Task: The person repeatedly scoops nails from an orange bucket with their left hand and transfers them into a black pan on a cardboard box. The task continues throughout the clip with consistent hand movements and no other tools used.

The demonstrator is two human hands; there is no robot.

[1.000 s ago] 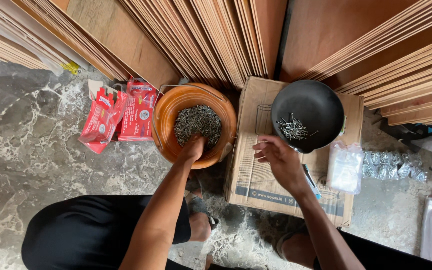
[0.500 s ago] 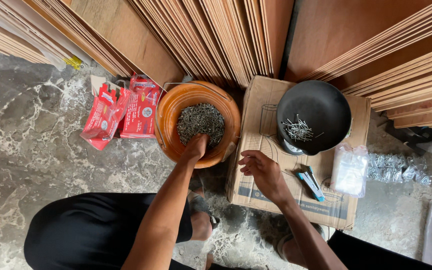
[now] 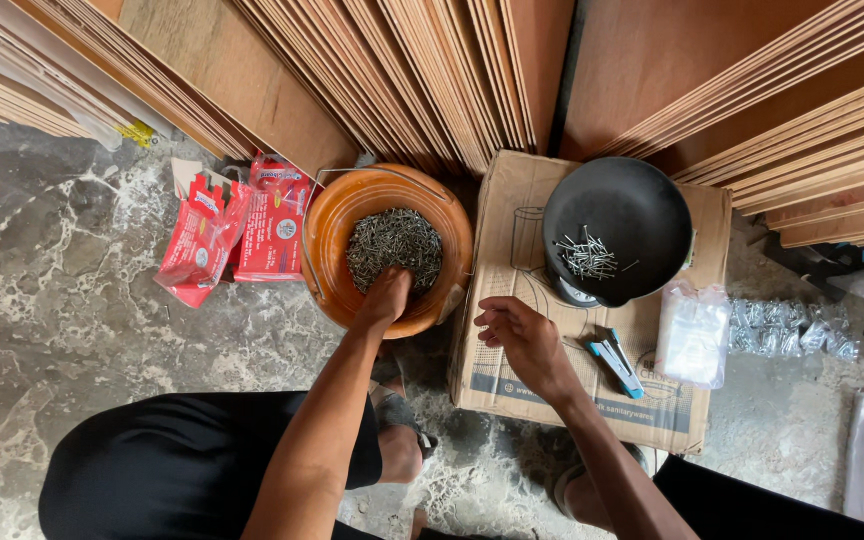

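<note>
Head view: orange bowl [image 3: 327,235] brims with small grey nails [image 3: 394,245].

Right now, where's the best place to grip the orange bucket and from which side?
Take the thin wire handle lying along the orange bucket's left rim, coming from the left; the left hand is in the nails, and the cardboard box crowds the right.

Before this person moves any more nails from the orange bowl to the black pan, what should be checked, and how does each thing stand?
1. Left hand in the nails of the orange bowl: ok.
2. Left hand's grip on nails: cannot tell, fingers buried.
3. Right hand empty: ok, fingers loosely curled, over the cardboard box.
4. Black pan has room: ok, few nails inside.
5. Pan steady: cannot tell.
</note>
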